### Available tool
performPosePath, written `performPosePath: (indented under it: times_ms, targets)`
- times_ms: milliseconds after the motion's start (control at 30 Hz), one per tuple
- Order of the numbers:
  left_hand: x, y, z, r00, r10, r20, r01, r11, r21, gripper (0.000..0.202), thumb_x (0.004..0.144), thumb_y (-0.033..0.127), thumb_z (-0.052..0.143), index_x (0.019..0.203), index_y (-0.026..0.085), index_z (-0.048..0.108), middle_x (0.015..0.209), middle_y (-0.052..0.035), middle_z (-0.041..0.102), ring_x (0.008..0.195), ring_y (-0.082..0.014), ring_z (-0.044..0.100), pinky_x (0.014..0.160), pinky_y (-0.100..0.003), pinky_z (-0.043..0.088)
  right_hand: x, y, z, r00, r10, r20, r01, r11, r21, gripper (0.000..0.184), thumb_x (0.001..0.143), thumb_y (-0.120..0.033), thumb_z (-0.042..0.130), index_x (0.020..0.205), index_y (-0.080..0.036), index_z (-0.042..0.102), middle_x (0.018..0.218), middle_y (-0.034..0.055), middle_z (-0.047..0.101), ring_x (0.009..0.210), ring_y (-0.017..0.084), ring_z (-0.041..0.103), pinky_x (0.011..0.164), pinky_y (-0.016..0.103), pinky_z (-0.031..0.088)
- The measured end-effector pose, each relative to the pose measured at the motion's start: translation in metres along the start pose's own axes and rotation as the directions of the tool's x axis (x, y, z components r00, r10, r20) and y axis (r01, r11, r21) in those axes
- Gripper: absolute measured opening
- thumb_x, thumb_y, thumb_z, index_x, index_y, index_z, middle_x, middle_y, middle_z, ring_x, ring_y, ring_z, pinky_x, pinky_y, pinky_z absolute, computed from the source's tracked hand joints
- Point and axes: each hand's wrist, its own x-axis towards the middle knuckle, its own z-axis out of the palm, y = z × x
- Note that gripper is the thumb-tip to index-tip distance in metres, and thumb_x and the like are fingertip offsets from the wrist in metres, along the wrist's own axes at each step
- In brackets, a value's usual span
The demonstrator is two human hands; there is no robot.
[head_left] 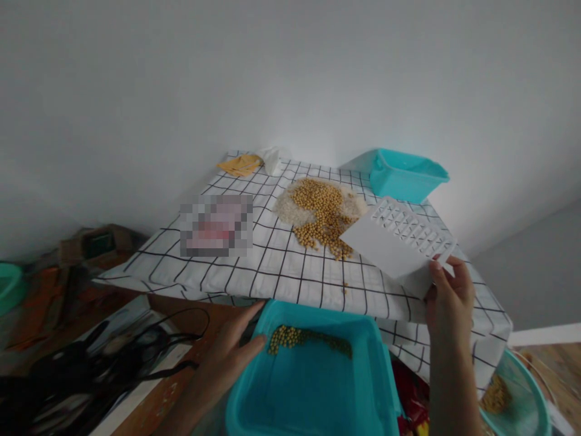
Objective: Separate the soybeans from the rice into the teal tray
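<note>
My right hand (451, 297) pinches the near right edge of a flat white plastic sheet (385, 245) with rows of slots along its far side. The sheet is tilted over the table, its left corner at the edge of a pile of yellow soybeans (322, 203). Whitish grains (290, 209), like rice, lie under and around the beans. My left hand (231, 354) grips the left rim of a teal plastic bin (313, 387) just below the table's front edge. Some soybeans (285, 338) lie along the bin's far side. Part of the left fingers is hidden behind the rim.
The table has a white checked cloth (272, 266). A second teal container (403, 175) stands at the back right. A yellow cloth (240, 165) and a blurred-out item (216, 225) lie on the left. Dark cables and bags (113, 357) are lower left; a teal bucket (521, 393) sits lower right.
</note>
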Motion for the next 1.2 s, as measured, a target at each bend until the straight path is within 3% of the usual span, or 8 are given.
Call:
performPosePath:
  times_ms: [167, 333, 600, 800, 1000, 1200]
  targets:
    - [0.003, -0.006, 0.001, 1.0, -0.009, -0.008, 0.009, 1.0, 0.014, 0.063, 0.073, 0.039, 0.055, 0.131, 0.013, 0.062, 0.137, -0.0146, 0.063, 0.131, -0.0364, 0.052, 0.111, -0.049, 0.038, 0.001, 0.004, 0.0, 0.997, -0.076, -0.001, 0.076, 0.997, -0.029, 0.024, 0.075, -0.035, 0.074, 0.09, -0.021, 0.062, 0.086, 0.0013, 0.068, 0.073, 0.015, 0.061, 0.064, 0.024, 0.041]
    - [0.005, -0.01, 0.001, 0.999, 0.008, 0.043, -0.008, 1.0, -0.017, 0.062, 0.075, 0.038, 0.055, 0.132, 0.015, 0.061, 0.135, -0.0103, 0.066, 0.13, -0.0338, 0.054, 0.109, -0.045, 0.041, 0.001, 0.004, 0.001, 0.998, -0.062, -0.002, 0.062, 0.998, -0.018, 0.026, 0.074, -0.036, 0.076, 0.091, -0.021, 0.063, 0.09, 0.0024, 0.07, 0.071, 0.014, 0.062, 0.062, 0.024, 0.041]
    - [0.006, -0.012, 0.002, 1.0, 0.006, 0.015, -0.006, 1.0, -0.011, 0.065, 0.074, 0.039, 0.055, 0.132, 0.008, 0.06, 0.135, -0.0168, 0.065, 0.129, -0.037, 0.054, 0.109, -0.049, 0.041, 0.003, 0.009, -0.002, 0.994, -0.106, 0.012, 0.106, 0.993, -0.055, 0.024, 0.075, -0.037, 0.074, 0.09, -0.021, 0.064, 0.088, 0.0031, 0.07, 0.076, 0.017, 0.064, 0.067, 0.026, 0.043]
    - [0.006, -0.015, 0.003, 1.0, -0.015, 0.016, 0.015, 1.0, 0.01, 0.065, 0.075, 0.041, 0.054, 0.133, 0.013, 0.059, 0.137, -0.0135, 0.063, 0.132, -0.0359, 0.051, 0.111, -0.049, 0.038, 0.002, 0.008, -0.002, 0.996, -0.086, 0.019, 0.087, 0.995, -0.051, 0.026, 0.074, -0.037, 0.075, 0.091, -0.021, 0.065, 0.084, 0.0014, 0.069, 0.075, 0.017, 0.063, 0.068, 0.027, 0.044]
    - [0.005, -0.007, 0.003, 0.999, -0.033, 0.016, 0.033, 0.999, -0.003, 0.069, 0.074, 0.04, 0.053, 0.134, 0.006, 0.058, 0.139, -0.0181, 0.061, 0.132, -0.0358, 0.051, 0.111, -0.047, 0.038, 0.002, 0.008, -0.003, 0.997, -0.075, 0.018, 0.076, 0.995, -0.064, 0.026, 0.074, -0.038, 0.075, 0.091, -0.021, 0.065, 0.083, 0.0016, 0.069, 0.075, 0.017, 0.064, 0.068, 0.028, 0.044]
    - [0.004, -0.004, 0.004, 0.999, -0.033, -0.001, 0.033, 0.999, -0.036, 0.065, 0.074, 0.039, 0.054, 0.132, 0.01, 0.06, 0.138, -0.0151, 0.063, 0.131, -0.0357, 0.052, 0.111, -0.047, 0.038, 0.0, 0.007, -0.003, 0.996, -0.085, 0.038, 0.088, 0.993, -0.082, 0.024, 0.075, -0.037, 0.073, 0.091, -0.022, 0.064, 0.083, 0.0024, 0.069, 0.075, 0.017, 0.063, 0.065, 0.027, 0.043]
